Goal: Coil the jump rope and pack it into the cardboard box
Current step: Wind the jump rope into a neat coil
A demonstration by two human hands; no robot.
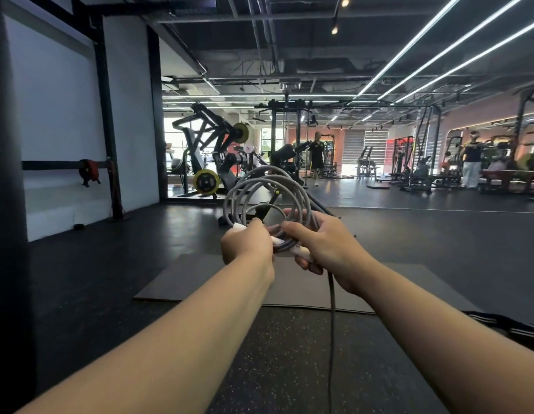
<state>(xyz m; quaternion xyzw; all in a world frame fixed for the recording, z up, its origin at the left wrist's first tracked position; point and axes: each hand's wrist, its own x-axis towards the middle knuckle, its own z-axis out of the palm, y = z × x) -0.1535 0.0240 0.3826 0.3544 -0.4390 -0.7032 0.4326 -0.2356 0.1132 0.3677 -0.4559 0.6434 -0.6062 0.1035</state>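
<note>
I hold a grey jump rope [261,186] at chest height, wound into several upright loops. My left hand [247,245] is closed around one white handle, whose tip shows at its upper left. My right hand [322,243] grips the bottom of the loops together with the second white handle [301,251]. A loose length of rope [332,318] hangs straight down from my right hand toward the floor. No cardboard box is in view.
A grey mat [292,282] lies on the dark rubber floor under my hands. A weight machine with yellow plates [206,182] stands ahead on the left. A white wall and black post are at left. People stand far off at centre and right. A striped strap [504,322] lies at right.
</note>
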